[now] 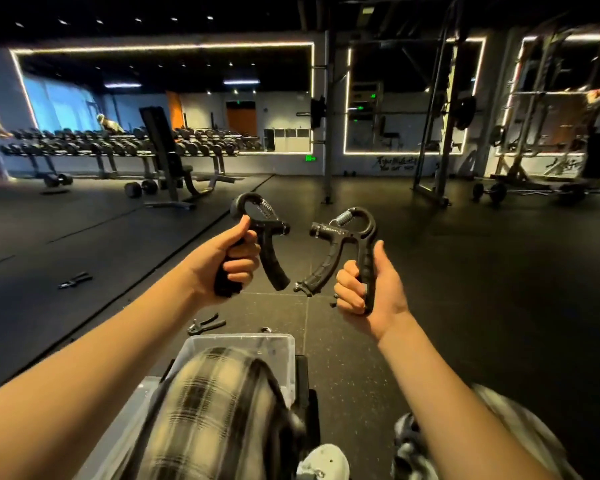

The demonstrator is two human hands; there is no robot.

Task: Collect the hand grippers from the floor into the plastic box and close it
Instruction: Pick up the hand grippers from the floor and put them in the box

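On the floor [32,237] at the left, a far gripper [75,279] lies well apart from the box, and a near gripper [205,323] lies just beyond the box's far rim. The left hand [222,261] is raised, its fingers [245,252] curled tight round one handle of the left gripper [267,233]. Below, between the hands, the box [243,338] stands open, partly hidden by a knee [215,410]. The right hand [374,282] holds the right gripper [342,244] the same way, fingers [349,289] wrapped round one handle. The step in hand looks like carrying a picked-up pair. Next, both hands should come down over the box and let go, then fetch the grippers on the floor. Closing the box comes last.
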